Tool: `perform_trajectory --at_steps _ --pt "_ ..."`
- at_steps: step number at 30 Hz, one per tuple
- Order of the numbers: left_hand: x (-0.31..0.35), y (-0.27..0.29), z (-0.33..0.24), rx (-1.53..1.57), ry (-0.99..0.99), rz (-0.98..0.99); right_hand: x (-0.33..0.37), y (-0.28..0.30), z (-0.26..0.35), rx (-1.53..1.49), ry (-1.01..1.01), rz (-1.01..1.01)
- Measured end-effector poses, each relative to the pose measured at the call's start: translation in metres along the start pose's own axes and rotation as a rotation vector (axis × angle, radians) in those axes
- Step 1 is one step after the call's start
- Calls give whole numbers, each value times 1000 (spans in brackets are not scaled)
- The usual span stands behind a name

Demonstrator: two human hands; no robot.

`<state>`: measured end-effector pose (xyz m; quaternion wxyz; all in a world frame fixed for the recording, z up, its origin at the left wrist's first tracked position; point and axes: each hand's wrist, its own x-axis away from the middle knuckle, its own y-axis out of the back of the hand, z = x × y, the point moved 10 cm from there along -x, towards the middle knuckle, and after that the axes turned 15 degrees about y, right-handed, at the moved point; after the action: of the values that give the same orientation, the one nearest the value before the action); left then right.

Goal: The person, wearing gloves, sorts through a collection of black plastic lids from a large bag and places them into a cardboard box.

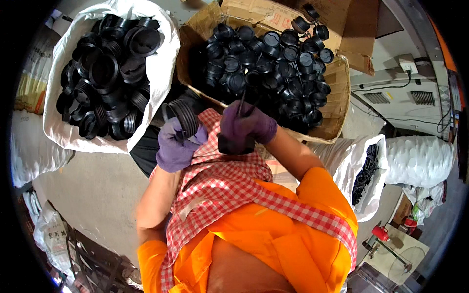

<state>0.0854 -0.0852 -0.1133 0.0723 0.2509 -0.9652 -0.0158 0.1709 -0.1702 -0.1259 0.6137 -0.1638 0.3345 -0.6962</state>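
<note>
In my left hand (pixel 175 149), wearing a purple glove, is a black ribbed plastic ring (pixel 184 117), tilted on its side with the fingers wrapped round its lower part. Close to its right, my purple-gloved right hand (pixel 246 123) is closed on a black round plastic cap (pixel 236 145). That cap hangs below the fingers and is blurred. A thin dark stem (pixel 241 101) shows above the same hand; whether it joins the cap is hidden. Both hands are in front of my red-checked apron (pixel 215 188), and the two parts are apart.
Ahead on the left stands a white woven sack (pixel 166 63) of larger black ribbed rings. A worn cardboard box (pixel 339 97) ahead on the right holds many small black caps with stems. Farther right, a white sack (pixel 343 171) holds thin black pieces.
</note>
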Motion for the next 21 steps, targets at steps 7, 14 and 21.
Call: perform_trajectory --at_steps 7,14,21 --pt "-2 -38 46 842 677 2 -22 47 33 970 395 -401" --pt "-1 3 -114 -692 -347 -308 32 161 34 2004 130 -475" --pt "-21 206 -190 -1373 -163 -1079 167 339 41 2162 -1051 -420"
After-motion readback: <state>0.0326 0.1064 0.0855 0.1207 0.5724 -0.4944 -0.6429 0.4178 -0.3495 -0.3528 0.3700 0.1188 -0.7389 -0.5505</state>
